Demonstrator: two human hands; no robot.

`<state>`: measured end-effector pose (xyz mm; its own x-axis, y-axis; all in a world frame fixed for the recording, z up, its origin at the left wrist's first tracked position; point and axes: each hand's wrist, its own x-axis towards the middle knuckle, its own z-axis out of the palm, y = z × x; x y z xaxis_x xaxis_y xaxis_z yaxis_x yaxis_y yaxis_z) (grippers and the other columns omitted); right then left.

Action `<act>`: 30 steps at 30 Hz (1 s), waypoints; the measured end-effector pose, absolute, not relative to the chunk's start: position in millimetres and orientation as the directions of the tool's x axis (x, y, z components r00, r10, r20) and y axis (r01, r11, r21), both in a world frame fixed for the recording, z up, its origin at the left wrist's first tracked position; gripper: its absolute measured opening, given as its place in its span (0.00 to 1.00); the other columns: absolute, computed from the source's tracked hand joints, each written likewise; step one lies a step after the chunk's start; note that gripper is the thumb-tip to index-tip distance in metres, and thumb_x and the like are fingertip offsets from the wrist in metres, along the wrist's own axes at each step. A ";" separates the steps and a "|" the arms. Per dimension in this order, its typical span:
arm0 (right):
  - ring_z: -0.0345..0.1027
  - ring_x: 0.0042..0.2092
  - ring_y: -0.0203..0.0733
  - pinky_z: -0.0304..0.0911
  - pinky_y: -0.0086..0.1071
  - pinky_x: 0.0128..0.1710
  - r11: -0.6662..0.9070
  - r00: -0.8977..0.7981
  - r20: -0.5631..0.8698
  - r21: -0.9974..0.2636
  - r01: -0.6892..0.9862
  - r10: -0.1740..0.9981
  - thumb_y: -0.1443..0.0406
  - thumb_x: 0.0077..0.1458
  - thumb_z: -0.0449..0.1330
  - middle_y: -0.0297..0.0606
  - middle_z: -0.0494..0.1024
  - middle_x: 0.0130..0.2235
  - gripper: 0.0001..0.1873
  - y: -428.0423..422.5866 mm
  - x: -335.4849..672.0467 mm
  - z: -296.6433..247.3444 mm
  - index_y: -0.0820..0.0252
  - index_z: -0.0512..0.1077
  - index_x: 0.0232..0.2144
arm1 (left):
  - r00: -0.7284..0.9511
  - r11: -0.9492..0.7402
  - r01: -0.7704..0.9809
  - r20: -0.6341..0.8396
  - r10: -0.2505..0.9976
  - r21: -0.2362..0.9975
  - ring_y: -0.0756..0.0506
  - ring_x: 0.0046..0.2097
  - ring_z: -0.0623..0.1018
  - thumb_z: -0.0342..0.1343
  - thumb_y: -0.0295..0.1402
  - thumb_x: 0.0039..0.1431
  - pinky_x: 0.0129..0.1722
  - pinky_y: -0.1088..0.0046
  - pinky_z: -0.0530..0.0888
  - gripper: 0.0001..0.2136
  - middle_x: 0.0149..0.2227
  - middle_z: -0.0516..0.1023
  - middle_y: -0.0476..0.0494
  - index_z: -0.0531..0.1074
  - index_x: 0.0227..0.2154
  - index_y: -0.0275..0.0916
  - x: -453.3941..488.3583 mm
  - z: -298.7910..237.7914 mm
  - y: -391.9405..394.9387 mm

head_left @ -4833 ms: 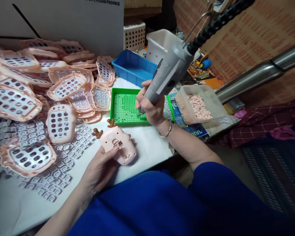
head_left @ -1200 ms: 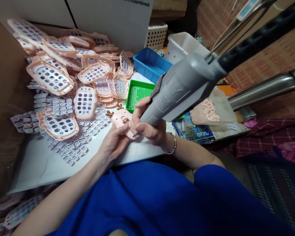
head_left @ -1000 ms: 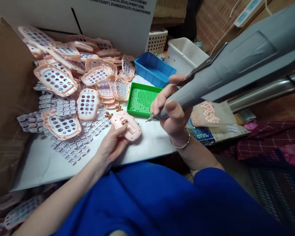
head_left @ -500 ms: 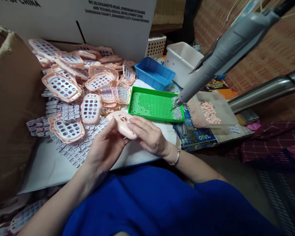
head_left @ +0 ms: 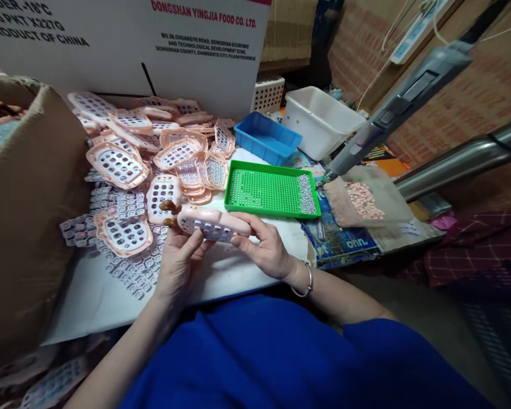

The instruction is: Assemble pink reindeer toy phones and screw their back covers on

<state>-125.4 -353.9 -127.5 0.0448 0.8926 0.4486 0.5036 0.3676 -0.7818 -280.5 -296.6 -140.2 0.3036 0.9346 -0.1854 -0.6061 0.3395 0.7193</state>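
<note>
Both hands hold one pink toy phone (head_left: pixel 210 222) with brown antlers, lifted off the white table (head_left: pixel 111 289) and turned on edge so its keys show. My left hand (head_left: pixel 179 262) grips it from below at the antler end. My right hand (head_left: pixel 266 250) pinches its other end with closed fingers. The grey electric screwdriver (head_left: pixel 402 97) hangs free on its cord at the upper right, its tip over the edge of the green screw tray (head_left: pixel 268 192), which has silver screws at its right side.
A heap of pink phone fronts (head_left: pixel 119 165) and keypad sheets (head_left: pixel 130 272) covers the table's left. A brown carton (head_left: pixel 21 216) stands at far left. Behind lie a blue tray (head_left: pixel 266 136), a white bin (head_left: pixel 321 120) and a clear tub of pink pieces (head_left: pixel 366 199). A steel pipe (head_left: pixel 464 156) crosses right.
My right hand let go of the screwdriver, which swung up and away to the right. Both hands then picked the toy phone up off the table and flipped it keys-forward.
</note>
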 end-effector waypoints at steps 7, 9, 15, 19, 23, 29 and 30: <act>0.77 0.46 0.39 0.72 0.32 0.46 0.473 -0.065 0.550 -0.645 0.600 0.833 0.51 0.66 0.51 0.48 0.81 0.47 0.25 -348.4 -128.7 -124.2 0.66 0.71 0.51 | 0.274 0.268 -0.558 -0.130 0.953 0.786 0.48 0.40 0.79 0.76 0.32 0.35 0.42 0.73 0.77 0.24 0.36 0.80 0.54 0.75 0.38 0.50 -286.2 -141.9 -302.0; 0.77 0.45 0.38 0.72 0.31 0.45 0.480 -0.069 0.565 -0.622 0.618 0.822 0.52 0.67 0.50 0.47 0.81 0.46 0.25 -347.3 -130.4 -124.2 0.65 0.71 0.51 | 0.284 0.272 -0.547 -0.131 0.950 0.791 0.48 0.41 0.78 0.76 0.32 0.37 0.43 0.73 0.77 0.22 0.36 0.80 0.54 0.76 0.37 0.50 -286.9 -142.8 -302.7; 0.77 0.38 0.36 0.72 0.30 0.39 0.511 -0.022 0.594 -0.671 0.538 0.804 0.55 0.65 0.54 0.43 0.83 0.39 0.19 -344.6 -134.2 -123.0 0.63 0.75 0.48 | 0.245 0.217 -0.545 -0.094 0.965 0.810 0.49 0.42 0.77 0.76 0.32 0.37 0.43 0.75 0.76 0.22 0.44 0.80 0.55 0.76 0.37 0.52 -289.2 -143.6 -303.7; 0.76 0.42 0.37 0.71 0.32 0.45 0.420 -0.005 0.479 -0.764 0.489 0.878 0.54 0.64 0.55 0.43 0.82 0.43 0.20 -340.4 -135.1 -120.9 0.62 0.75 0.47 | 0.241 0.227 -0.537 -0.110 0.964 0.813 0.48 0.44 0.78 0.75 0.32 0.38 0.44 0.74 0.76 0.24 0.45 0.80 0.54 0.75 0.40 0.52 -289.3 -140.8 -301.4; 0.76 0.41 0.39 0.72 0.33 0.42 0.173 0.041 0.196 -0.933 0.315 0.980 0.52 0.60 0.57 0.43 0.82 0.42 0.23 -336.1 -134.8 -124.1 0.62 0.74 0.48 | 0.248 0.272 -0.522 -0.161 0.955 0.809 0.46 0.45 0.79 0.74 0.34 0.41 0.46 0.72 0.76 0.20 0.39 0.81 0.50 0.75 0.38 0.46 -287.5 -136.6 -300.7; 0.74 0.34 0.37 0.71 0.31 0.34 -0.019 0.078 -0.007 -0.988 0.151 0.997 0.53 0.62 0.55 0.42 0.81 0.38 0.24 -332.4 -135.3 -135.9 0.63 0.69 0.53 | 0.370 0.388 -0.471 -0.222 0.902 0.792 0.44 0.47 0.79 0.71 0.35 0.46 0.48 0.69 0.76 0.19 0.42 0.80 0.46 0.71 0.40 0.42 -283.6 -134.9 -306.0; 0.74 0.35 0.37 0.70 0.31 0.35 -0.005 0.090 0.014 -0.980 0.199 0.996 0.54 0.63 0.53 0.42 0.81 0.39 0.23 -332.7 -135.3 -135.7 0.63 0.69 0.53 | 0.382 0.396 -0.457 -0.226 0.896 0.797 0.45 0.44 0.80 0.71 0.33 0.46 0.46 0.69 0.77 0.20 0.41 0.80 0.47 0.70 0.41 0.43 -283.5 -135.7 -306.8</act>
